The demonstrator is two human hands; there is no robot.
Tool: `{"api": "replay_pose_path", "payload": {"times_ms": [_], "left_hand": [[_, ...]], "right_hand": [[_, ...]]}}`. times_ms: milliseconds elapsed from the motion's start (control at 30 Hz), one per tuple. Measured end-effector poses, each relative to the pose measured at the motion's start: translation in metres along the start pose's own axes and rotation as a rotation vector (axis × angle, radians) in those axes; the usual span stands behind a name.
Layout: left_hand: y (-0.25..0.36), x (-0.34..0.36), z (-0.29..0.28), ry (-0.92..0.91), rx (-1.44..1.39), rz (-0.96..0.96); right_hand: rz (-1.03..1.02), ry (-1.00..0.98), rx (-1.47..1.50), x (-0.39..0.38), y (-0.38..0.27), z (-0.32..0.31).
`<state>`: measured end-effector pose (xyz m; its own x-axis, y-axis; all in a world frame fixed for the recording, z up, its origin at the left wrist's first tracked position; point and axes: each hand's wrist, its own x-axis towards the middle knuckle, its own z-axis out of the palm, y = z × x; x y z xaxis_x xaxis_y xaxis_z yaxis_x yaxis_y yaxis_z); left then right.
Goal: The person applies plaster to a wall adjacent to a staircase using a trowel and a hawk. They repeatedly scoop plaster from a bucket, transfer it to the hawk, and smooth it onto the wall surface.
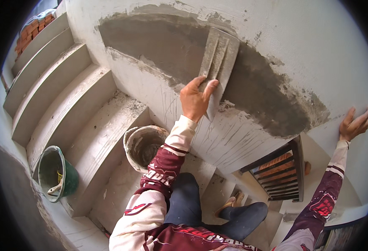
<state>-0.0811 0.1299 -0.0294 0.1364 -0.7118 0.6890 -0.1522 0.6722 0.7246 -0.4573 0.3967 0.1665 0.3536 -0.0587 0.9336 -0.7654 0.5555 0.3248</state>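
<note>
My left hand (195, 99) grips the lower end of a flat grey plastering trowel (220, 56), whose blade lies pressed against a pale wall. The blade sits on a wide band of wet dark grey plaster (267, 98) that runs across the wall from upper left to lower right. My right hand (354, 124) rests open and flat on the bare pale wall (317, 46), to the right of the plaster band, holding nothing.
A round grey bucket of mortar (144, 146) stands on a step below my left arm. A green bucket (56, 173) holding a small tool sits at lower left. Concrete stairs (67, 100) rise to the upper left, toward stacked red bricks (31, 31). A dark-framed opening (282, 171) shows bricks.
</note>
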Motion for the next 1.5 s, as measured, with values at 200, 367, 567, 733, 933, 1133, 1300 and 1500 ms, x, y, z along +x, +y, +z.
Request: {"api": "replay_pose_path", "payload": {"times_ms": [200,367,567,733,933,1133,1300,1500], "left_hand": [[0.032,-0.029,0.023,-0.046,-0.043,-0.047],[0.05,-0.058,0.046,-0.037,0.051,0.036],[0.082,-0.11,0.083,-0.218,0.13,0.105],[0.117,-0.164,0.113,-0.29,0.072,0.118],[0.085,-0.148,0.076,-0.318,-0.097,0.161],[0.0,-0.007,-0.018,0.128,0.131,0.097],[-0.03,0.07,-0.058,0.185,-0.008,-0.052],[-0.042,0.106,-0.077,0.138,-0.174,-0.112]], "right_hand": [[-0.021,0.013,0.003,0.0,0.006,0.004],[0.016,0.032,0.05,-0.01,0.002,0.009],[0.032,0.016,0.04,-0.008,0.005,0.004],[0.019,0.018,0.034,-0.003,0.003,0.002],[0.012,0.025,0.008,0.0,0.004,-0.001],[0.029,0.025,0.022,0.0,-0.006,-0.002],[0.03,0.024,0.03,-0.002,-0.001,-0.001],[0.012,0.026,0.03,-0.001,0.003,0.001]]}}
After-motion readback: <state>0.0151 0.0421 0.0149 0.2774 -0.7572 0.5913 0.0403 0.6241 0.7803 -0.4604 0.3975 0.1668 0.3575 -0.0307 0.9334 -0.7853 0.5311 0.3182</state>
